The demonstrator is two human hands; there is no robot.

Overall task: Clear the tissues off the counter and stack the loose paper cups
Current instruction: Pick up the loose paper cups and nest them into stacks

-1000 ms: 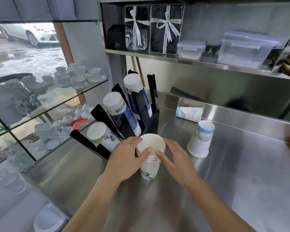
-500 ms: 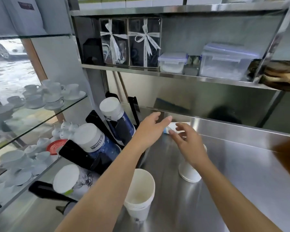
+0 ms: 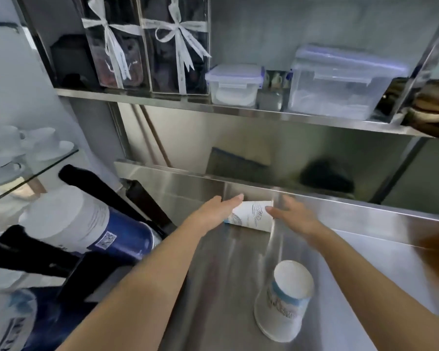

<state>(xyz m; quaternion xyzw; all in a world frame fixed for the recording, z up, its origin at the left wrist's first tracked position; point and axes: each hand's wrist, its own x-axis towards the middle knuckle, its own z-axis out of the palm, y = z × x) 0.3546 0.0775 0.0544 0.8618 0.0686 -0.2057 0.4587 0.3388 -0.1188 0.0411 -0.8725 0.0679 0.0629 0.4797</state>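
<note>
A white paper cup with a blue print (image 3: pixel 251 216) lies on its side at the back of the steel counter (image 3: pixel 221 287), against the raised back edge. My left hand (image 3: pixel 217 211) reaches its left end with fingers stretched out and touching it. My right hand (image 3: pixel 293 216) is at its right end, fingers apart. Neither hand has closed around it. A second paper cup (image 3: pixel 283 300) stands upside down near the counter's front right. No tissues are in view.
A black rack (image 3: pixel 86 259) holding sleeves of stacked cups (image 3: pixel 81 221) fills the left side. Above, a steel shelf (image 3: pixel 238 111) carries ribboned gift boxes and clear plastic containers (image 3: pixel 340 82). A glass shelf with white cups (image 3: pixel 15 153) is at far left.
Both hands left the upright cup stack and reached back to the cup lying on its side. The view moved forward, and the stack is out of frame.
</note>
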